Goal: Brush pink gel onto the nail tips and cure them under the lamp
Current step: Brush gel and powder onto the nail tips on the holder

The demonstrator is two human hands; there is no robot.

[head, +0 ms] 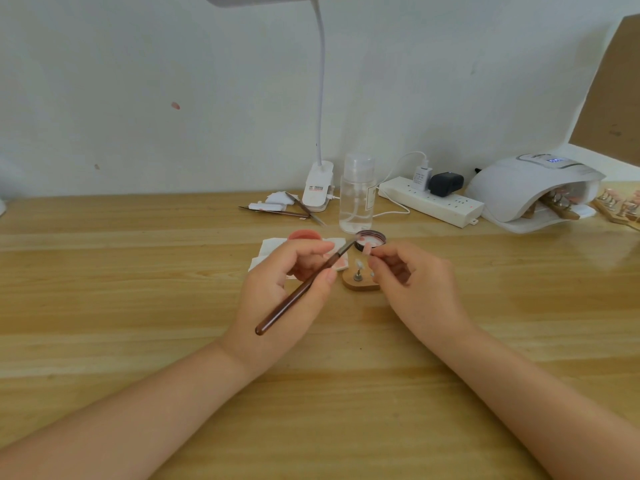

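My left hand [287, 289] grips a dark brown gel brush [304, 289], its bristle end pointing up-right to a small pink nail tip [366, 250]. My right hand [412, 275] pinches that nail tip between thumb and fingers, just in front of a dark lid [370, 238] smeared with pink gel. Below the tip stands a small wooden nail holder [360, 281] with a clear nail tip [358, 263] on a metal post. A pink gel jar [304, 235] sits behind my left hand. The white curing lamp [530, 188] stands at the far right with wooden holders inside.
White wipes [273, 247] lie under the jar. A clear pump bottle [357, 194], a clip-on desk lamp [318, 188], spare brushes [277, 211] and a power strip [433, 202] line the back of the wooden table [138, 289]. More nail holders [620, 206] rest beside the curing lamp.
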